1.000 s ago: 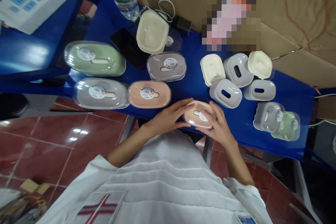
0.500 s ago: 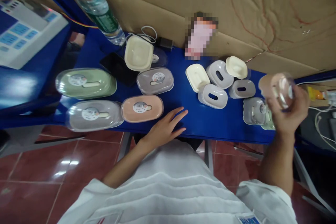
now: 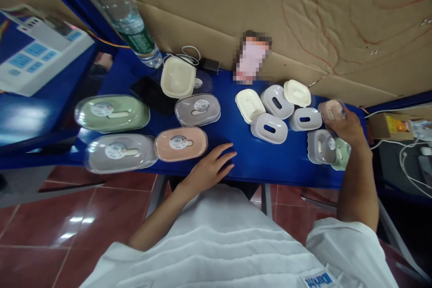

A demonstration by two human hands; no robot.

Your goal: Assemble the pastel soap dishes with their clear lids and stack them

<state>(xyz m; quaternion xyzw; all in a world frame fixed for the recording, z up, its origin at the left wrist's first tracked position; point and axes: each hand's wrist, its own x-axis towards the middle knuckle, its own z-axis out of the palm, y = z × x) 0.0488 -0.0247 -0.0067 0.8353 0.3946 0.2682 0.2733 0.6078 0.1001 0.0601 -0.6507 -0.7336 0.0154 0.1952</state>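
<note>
My right hand [image 3: 351, 128] is closed on a small pink box with a clear lid [image 3: 332, 110] at the table's right end. Just in front of that box are a grey lidded box [image 3: 321, 146] and a green lidded box [image 3: 343, 154], the green one partly behind my wrist. My left hand [image 3: 213, 164] lies with fingers spread at the front edge of the blue table [image 3: 232, 144], holding nothing. Nearest to it is a pink oval box with a clear lid [image 3: 182, 144]. Grey slotted boxes [image 3: 270, 128] and cream pieces [image 3: 250, 105] stand between the hands.
Further left are a green lidded box [image 3: 113, 112], grey lidded boxes [image 3: 121, 150] and a cream container [image 3: 177, 76]. A water bottle [image 3: 135, 31], a black charger [image 3: 211, 65] and a pixelated upright object [image 3: 251, 58] stand along the cardboard wall [image 3: 202, 13]. A power strip [image 3: 40, 58] is at far left.
My right hand has brought the small pink box down and away from me, to the table behind the grey and green boxes. My left hand has stayed almost in place. The view has shifted slightly.
</note>
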